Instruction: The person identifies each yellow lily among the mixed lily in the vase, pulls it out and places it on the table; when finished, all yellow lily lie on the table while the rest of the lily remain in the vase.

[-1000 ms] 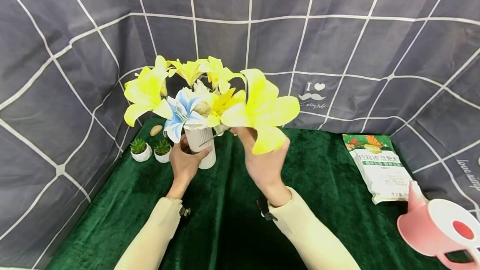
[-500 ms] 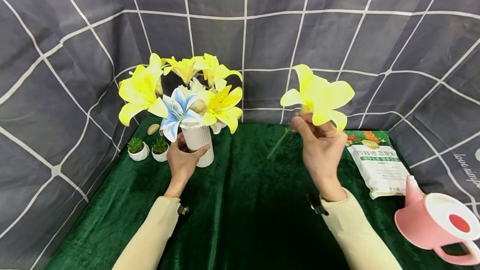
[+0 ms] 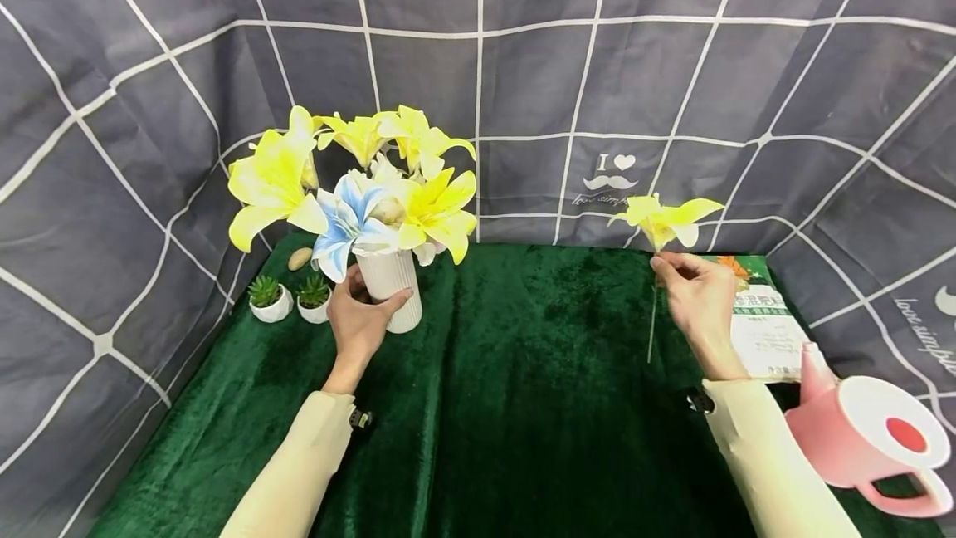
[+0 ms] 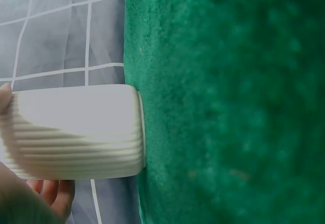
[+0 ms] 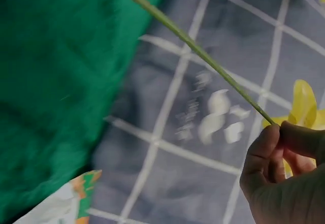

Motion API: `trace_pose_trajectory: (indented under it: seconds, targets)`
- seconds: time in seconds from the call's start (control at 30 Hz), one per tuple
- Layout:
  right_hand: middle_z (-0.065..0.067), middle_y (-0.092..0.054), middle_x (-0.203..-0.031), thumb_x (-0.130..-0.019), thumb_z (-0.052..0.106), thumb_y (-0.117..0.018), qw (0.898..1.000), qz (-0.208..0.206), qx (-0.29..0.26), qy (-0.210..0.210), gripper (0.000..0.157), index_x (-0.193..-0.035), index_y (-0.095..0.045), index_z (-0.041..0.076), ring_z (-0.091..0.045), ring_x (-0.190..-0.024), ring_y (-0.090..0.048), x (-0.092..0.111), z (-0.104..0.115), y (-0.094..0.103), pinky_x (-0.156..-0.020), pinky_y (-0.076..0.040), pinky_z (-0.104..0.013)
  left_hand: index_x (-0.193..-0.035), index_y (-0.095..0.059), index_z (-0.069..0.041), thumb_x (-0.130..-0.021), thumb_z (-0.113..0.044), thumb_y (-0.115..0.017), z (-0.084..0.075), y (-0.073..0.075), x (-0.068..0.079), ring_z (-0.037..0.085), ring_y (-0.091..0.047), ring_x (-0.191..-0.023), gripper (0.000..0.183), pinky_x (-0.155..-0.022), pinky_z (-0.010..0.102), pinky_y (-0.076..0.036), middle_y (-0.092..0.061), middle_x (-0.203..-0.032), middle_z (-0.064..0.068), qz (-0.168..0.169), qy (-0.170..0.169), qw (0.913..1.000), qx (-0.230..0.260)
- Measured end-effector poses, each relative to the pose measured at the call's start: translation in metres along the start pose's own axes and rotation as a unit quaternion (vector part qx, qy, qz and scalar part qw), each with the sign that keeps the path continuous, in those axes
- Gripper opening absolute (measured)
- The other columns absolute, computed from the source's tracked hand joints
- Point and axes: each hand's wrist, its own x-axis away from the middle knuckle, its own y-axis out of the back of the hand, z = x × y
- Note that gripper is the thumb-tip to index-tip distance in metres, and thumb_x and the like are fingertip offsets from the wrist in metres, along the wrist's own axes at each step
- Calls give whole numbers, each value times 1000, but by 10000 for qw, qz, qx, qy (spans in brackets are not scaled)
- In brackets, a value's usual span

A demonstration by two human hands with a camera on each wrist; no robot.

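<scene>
A white ribbed vase stands on the green cloth, holding several yellow lilies and a blue-and-white lily. My left hand grips the vase low on its side, thumb across the front; the left wrist view shows fingers coming round the ribbed wall. Off to the right, my right hand pinches a single yellow lily just under its bloom. Its green stem points down, the lower end free in the air. Part of that bloom is hidden by the fingers in the right wrist view.
Two small potted succulents and a tan stone sit left of the vase. A fertilizer bag lies behind my right wrist, with a pink watering can in front of it. Grey checked cloth walls the back and sides.
My right hand has carried the yellow lily away from the vase to the far right, and its stem has swung from slanted to nearly upright. My left hand stays on the vase.
</scene>
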Motion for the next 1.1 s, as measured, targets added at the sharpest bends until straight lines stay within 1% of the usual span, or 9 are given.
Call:
trace_pose_trajectory:
  seconds: [0.07, 0.2, 0.3, 0.37, 0.5, 0.67, 0.87, 1.0, 1.1]
  targets:
    - [32, -60, -63, -91, 29, -74, 9990, 169, 381, -135, 23, -99, -81, 9, 16, -59, -54, -5, -15, -1, -58, -41, -12, -133, -58, -15, -69, -32, -94, 0, 1, 0, 24, -67, -105, 75, -92, 45, -55, -64, -114, 10, 23, 9, 10000, -25]
    - [3, -76, -76, -92, 26, -74, 9936, 494, 989, -215, 20, -100, -82, 9, 16, -62, -48, -14, -39, -5, -62, -41, -14, -132, -58, -15, -69, -33, -94, -1, 1, 0, 26, -67, -106, 74, -92, 47, -55, -64, -115, 10, 73, 43, 10000, -50]
    - [-12, -79, -87, -92, 25, -73, 9888, 768, 1256, -265, 21, -101, -81, 8, 17, -62, -47, -20, -52, -8, -62, -42, -16, -132, -58, -15, -69, -32, -94, -1, 1, 0, 26, -67, -105, 74, -92, 47, -55, -65, -114, 10, 60, 37, 10000, -63]
    - [-14, -79, -86, -92, 23, -72, 9869, 968, 1244, -339, 22, -101, -81, 5, 15, -60, -49, -23, -60, -10, -60, -43, -17, -132, -58, -16, -70, -32, -94, -1, 1, 0, 26, -67, -105, 74, -91, 47, -55, -65, -115, 10, 45, 20, 10000, -48]
    - [-4, -77, -72, -92, 21, -72, 9818, 1385, 1174, -565, 25, -103, -79, 1, 8, -54, -56, -30, -74, -14, -54, -46, -18, -133, -58, -16, -70, -33, -94, 0, 1, -1, 26, -67, -106, 75, -92, 47, -55, -65, -116, 9, 48, 52, 10000, -35]
    - [9, -72, -62, -91, 21, -73, 9766, 1547, 1313, -718, 25, -103, -79, 0, 6, -54, -56, -37, -90, -18, -55, -46, -17, -135, -57, -16, -71, -34, -93, 0, 1, 0, 25, -67, -107, 76, -92, 46, -55, -65, -118, 9, 128, 78, 9999, -33]
    - [-10, -77, -74, -93, 19, -70, 9699, 1816, 1366, -868, 26, -106, -77, -2, -3, -57, -61, -41, -97, -21, -55, -48, -23, -132, -58, -18, -71, -35, -93, 2, 1, -1, 22, -68, -102, 73, -86, 38, -56, -66, -115, 7, 111, -27, 9999, -46]
    - [-10, -76, -73, -93, 20, -70, 9651, 1938, 1532, -868, 25, -105, -77, -1, -5, -58, -60, -41, -102, -22, -57, -48, -25, -131, -59, -18, -71, -34, -93, 3, 1, -2, 21, -68, -102, 72, -85, 35, -56, -66, -114, 7, 129, -31, 9999, -23]
    - [-10, -77, -74, -93, 21, -71, 9638, 1942, 1622, -841, 26, -105, -78, -1, -4, -57, -59, -41, -106, -24, -58, -48, -25, -132, -58, -18, -71, -35, -93, 3, 1, -2, 21, -68, -102, 72, -86, 38, -56, -66, -114, 7, 144, -7, 9999, -7]
